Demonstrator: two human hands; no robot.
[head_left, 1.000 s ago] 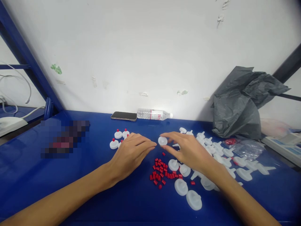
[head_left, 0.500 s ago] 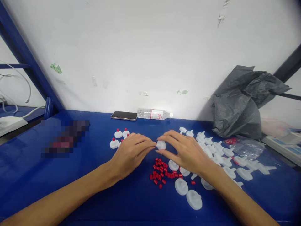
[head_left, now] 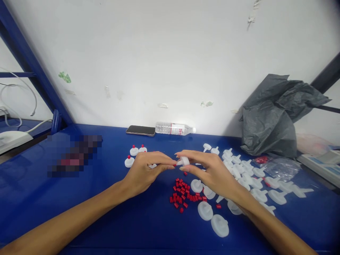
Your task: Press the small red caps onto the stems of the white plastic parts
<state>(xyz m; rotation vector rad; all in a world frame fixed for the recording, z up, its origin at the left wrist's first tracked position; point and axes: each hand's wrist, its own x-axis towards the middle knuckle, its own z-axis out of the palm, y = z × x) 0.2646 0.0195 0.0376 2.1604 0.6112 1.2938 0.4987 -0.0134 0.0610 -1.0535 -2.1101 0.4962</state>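
Observation:
My right hand (head_left: 209,171) pinches a white plastic disc piece (head_left: 184,161) just above the blue table (head_left: 106,212). My left hand (head_left: 145,170) meets it from the left, fingertips pinched at the piece's stem with a small red cap (head_left: 174,164) between them. Below the hands lies a pile of red caps (head_left: 183,193). Loose white pieces (head_left: 247,177) spread to the right and under my right wrist. Three white pieces with red caps on them (head_left: 134,154) stand left of my left hand.
A phone (head_left: 140,130) and a lying water bottle (head_left: 174,129) rest against the white wall. A grey plastic bag (head_left: 271,117) and a clear bag (head_left: 278,166) sit at the right. A blurred patch (head_left: 74,156) lies at the left.
My right hand has lifted the white piece off the table and tilted it. My left hand's fingertips have closed in on its stem with a red cap.

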